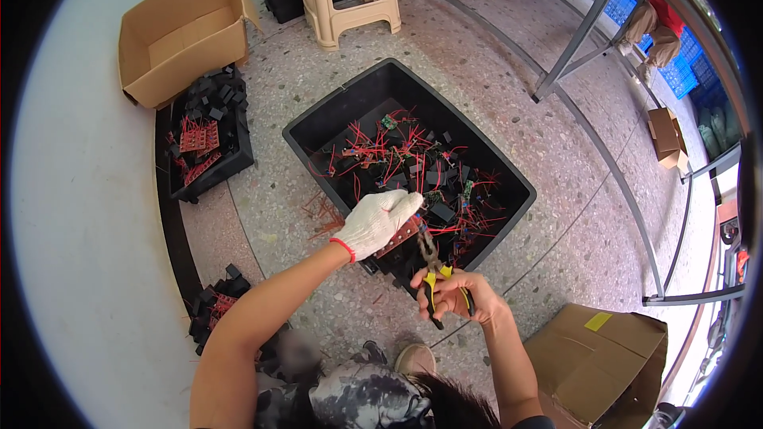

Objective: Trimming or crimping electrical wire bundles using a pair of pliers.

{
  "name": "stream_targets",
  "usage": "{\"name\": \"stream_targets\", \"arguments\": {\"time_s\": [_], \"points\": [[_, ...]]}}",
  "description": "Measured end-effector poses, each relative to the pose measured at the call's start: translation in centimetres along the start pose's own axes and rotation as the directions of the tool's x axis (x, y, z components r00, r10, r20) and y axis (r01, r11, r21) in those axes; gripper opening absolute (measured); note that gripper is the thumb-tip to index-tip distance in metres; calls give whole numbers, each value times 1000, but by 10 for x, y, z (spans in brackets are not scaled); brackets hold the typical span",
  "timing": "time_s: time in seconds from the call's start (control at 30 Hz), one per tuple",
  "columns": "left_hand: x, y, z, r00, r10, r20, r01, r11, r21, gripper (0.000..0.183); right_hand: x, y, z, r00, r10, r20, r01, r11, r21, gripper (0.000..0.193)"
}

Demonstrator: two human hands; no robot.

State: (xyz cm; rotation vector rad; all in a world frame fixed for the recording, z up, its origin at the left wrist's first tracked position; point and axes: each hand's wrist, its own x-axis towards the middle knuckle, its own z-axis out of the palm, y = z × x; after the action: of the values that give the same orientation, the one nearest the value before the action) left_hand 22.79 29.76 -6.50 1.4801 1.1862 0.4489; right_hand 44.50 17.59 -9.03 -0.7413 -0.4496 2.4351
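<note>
My left hand [377, 222], in a white knit glove with a red cuff, is closed on a reddish circuit board [400, 238] over the near side of a black bin [310, 135]. Bare, my right hand [457, 298] grips pliers [433, 270] with black and yellow handles. The jaws of the pliers point up at the board's right end; whether they touch it or bite on something is too small to tell. Inside the bin lie many red wires [417, 143], black rectangular blocks [441, 211] and small green boards [389, 122].
At the left stands a black crate [238, 147] of blocks and red boards, beside an open cardboard box [183, 40]. A beige stool [350, 0] stands behind the bin. Another carton [596, 365] is at lower right. Metal frame legs [584, 24] and a seated person [656, 28] are at right.
</note>
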Motion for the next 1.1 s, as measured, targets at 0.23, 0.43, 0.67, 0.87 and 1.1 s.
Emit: {"name": "stream_targets", "arguments": {"time_s": [0.23, 0.43, 0.67, 0.87, 1.1], "points": [[18, -13, -2, 967, -216, -138, 218, 976, -3, 48, 2, 27, -3, 948, -124, -292, 302, 631, 715, 53], [6, -19, 5, 989, -52, 135, 94, 940, -327, 30, -13, 55, 23, 967, -15, -255, 175, 765, 619, 65], [-10, -1, 18, 991, 1, 137, 1, 1000, -15, 31, -9, 41, 36, 842, -266, -469, 97, 930, -353, 52], [-14, -2, 17, 998, 53, 39, -51, 998, -44, 34, -11, 23, 39, 898, -178, -402, 7, 920, -392, 46], [-7, -15, 15, 986, 159, -49, -160, 987, -11, 43, -12, 18, 24, 989, -88, -121, 87, 996, -15, 46]]}}
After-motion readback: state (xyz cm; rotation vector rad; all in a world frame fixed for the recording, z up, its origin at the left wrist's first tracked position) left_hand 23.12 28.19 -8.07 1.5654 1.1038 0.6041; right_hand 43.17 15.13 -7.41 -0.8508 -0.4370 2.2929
